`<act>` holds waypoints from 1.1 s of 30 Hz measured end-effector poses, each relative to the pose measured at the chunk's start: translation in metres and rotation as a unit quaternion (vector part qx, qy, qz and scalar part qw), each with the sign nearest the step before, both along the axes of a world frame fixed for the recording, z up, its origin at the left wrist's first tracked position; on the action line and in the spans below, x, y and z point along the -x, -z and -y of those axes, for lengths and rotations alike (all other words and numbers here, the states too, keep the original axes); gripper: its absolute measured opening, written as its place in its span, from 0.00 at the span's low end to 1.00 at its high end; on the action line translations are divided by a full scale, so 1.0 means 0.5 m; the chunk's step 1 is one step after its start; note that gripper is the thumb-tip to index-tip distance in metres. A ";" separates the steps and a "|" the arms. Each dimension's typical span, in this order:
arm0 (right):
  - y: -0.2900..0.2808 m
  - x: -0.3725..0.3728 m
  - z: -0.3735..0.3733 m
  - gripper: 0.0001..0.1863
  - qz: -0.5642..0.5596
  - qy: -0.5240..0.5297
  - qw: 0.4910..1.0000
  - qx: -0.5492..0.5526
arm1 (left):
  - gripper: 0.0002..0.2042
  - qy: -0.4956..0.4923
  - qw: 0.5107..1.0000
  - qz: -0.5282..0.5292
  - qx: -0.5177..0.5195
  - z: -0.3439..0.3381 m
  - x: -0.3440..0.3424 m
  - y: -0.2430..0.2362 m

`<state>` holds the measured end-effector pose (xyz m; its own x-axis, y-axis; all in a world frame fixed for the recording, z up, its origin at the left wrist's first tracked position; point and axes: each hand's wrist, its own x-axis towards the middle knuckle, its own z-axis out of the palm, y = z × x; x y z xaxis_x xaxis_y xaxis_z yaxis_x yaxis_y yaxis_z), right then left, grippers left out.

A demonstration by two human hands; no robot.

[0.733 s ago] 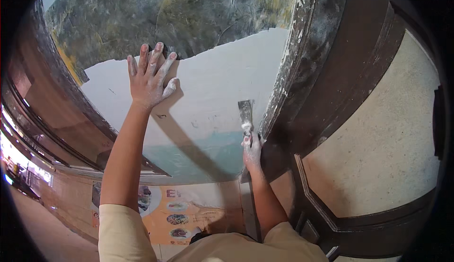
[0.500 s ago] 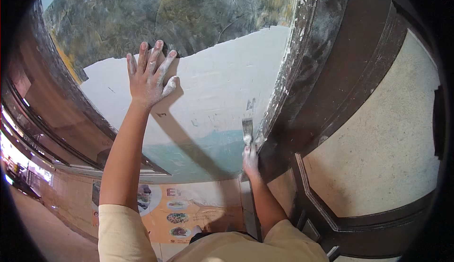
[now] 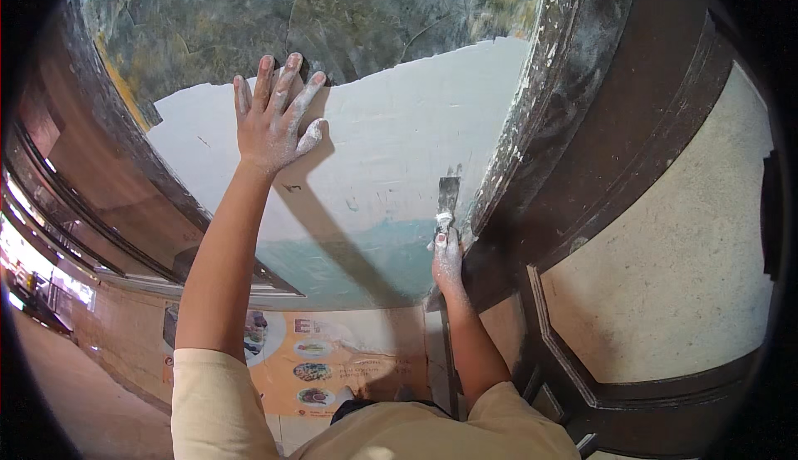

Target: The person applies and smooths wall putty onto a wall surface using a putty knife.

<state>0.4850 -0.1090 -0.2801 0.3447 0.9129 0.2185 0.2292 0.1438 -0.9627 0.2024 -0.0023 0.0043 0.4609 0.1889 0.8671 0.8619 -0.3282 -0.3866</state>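
Observation:
My left hand [image 3: 274, 123] lies spread on the wall, its fingertips at the torn border between a white bare patch [image 3: 391, 140] and the dark mottled wall covering [image 3: 249, 19] above. White dust coats its fingers and thumb. Lower right, my right hand [image 3: 446, 260] is closed around the handle of a putty knife [image 3: 448, 192], its blade pointing up over the white surface. Dust covers this hand too. Small dark scuffs show just above the blade. Beneath the white, the wall turns pale blue-green [image 3: 366, 265].
A dark wooden frame with flaking white paint [image 3: 532, 94] borders the wall on the right, close to my right hand. Beyond it stands a pale panel [image 3: 665, 252] in dark trim. An orange printed sheet [image 3: 332, 364] lies below, by my feet. Brown framing [image 3: 125, 186] edges the left.
The putty knife and my right hand have shifted slightly up along the wall. My left hand stays spread on the wall, appearing a little higher and further right as the view shifts.

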 end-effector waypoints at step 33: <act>0.049 0.040 0.005 0.15 -0.066 -0.073 0.993 0.062 | 0.30 0.010 1.000 -0.017 0.002 0.003 0.000 -0.003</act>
<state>0.4652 -0.1117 -0.3047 0.2257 0.9722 0.0627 0.0851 0.0444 -0.9954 0.2025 -0.0037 0.0057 0.4931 0.1837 0.8504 0.8421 -0.3463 -0.4135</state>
